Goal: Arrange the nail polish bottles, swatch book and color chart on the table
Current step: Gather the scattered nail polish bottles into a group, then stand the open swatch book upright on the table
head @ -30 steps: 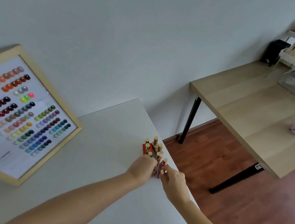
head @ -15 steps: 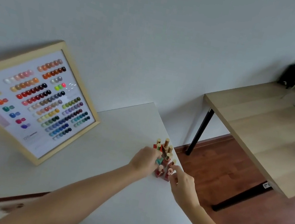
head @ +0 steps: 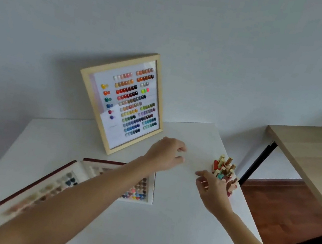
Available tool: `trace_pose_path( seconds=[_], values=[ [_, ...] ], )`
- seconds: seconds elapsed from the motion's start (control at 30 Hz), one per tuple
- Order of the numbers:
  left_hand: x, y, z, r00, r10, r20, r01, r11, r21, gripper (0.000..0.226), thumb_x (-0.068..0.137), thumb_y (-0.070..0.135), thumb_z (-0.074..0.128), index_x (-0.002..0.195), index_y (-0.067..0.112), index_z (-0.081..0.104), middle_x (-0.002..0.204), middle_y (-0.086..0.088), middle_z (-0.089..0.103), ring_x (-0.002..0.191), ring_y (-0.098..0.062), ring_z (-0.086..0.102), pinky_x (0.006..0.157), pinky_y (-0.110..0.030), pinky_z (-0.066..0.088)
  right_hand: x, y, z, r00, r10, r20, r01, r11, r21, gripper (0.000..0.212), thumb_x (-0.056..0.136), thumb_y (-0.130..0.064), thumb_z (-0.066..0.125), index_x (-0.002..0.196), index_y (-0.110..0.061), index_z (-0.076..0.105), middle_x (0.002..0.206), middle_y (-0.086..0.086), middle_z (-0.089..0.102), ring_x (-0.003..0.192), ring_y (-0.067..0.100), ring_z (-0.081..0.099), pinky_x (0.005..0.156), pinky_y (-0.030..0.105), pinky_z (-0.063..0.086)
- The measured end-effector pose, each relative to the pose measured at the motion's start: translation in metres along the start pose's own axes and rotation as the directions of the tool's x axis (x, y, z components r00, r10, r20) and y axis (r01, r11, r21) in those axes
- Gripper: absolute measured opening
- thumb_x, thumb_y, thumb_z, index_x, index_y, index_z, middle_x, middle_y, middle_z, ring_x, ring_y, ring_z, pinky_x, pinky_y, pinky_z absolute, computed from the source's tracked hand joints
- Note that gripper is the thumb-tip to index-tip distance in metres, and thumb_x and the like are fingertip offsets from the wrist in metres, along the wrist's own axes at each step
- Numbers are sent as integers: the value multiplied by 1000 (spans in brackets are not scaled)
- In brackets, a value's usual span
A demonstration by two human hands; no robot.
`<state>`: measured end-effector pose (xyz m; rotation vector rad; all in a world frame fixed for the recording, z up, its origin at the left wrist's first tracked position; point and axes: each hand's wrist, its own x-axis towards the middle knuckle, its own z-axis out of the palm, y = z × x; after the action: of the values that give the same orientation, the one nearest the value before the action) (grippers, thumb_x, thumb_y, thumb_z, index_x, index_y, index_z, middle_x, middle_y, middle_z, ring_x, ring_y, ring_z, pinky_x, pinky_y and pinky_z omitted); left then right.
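Here, a white table (head: 158, 229) stands against a pale wall, and on it the task's three things are spread out. The color chart (head: 123, 102), a light wooden frame holding rows of small coloured dots, stands tilted back against the wall at the far middle of the table. The swatch book (head: 71, 183) lies open and flat on the near left part of the table, its dark red cover edge showing along the left (the person's left forearm crosses over it and hides part of the pages). The nail polish bottles (head: 225, 170), with gold caps and red, teal and pink bodies, stand in a tight cluster at the far right edge of the table. The left hand (head: 166, 155) hovers above the bare tabletop between the chart and the bottles, fingers loosely curled and holding nothing. The right hand (head: 212, 190) is just beside the near side of the cluster, fingers spread and partly open; whether it touches any bottle cannot be told. A wooden side table (head: 311, 152) with black legs stands apart on the right, over a dark wood floor.
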<state>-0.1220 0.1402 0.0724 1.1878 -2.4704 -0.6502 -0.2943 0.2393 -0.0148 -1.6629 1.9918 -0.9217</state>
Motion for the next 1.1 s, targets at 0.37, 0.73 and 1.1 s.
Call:
trace_pose_path(
  seconds=[0.37,0.73,1.1],
  values=[
    [-176,-123,-107,920,-327,-215,332,943,-14,45,83,23,70,125,13,58,125,-9,62,112,-24,60,89,-27,45,0,-116,57,924,-325,200,344,936,-68,53,81,-28,71,128,-24,49,115,2,61,100,18,61,87,28,47],
    [-262,-173,-116,850,-519,-88,523,851,35,27,92,34,57,112,16,58,101,-2,70,74,-15,68,67,-32,60,11,-146,73,910,-315,269,370,910,-188,8,88,-23,63,94,-19,65,74,-5,69,65,16,65,58,20,47],
    [-275,-187,-120,813,-552,-186,575,811,107,26,97,35,49,114,17,56,112,-1,69,94,-21,69,83,-33,59,36,-166,95,845,-432,315,491,861,-136,10,87,-25,64,95,-19,63,79,-3,73,61,12,64,53,14,48]
  ],
)
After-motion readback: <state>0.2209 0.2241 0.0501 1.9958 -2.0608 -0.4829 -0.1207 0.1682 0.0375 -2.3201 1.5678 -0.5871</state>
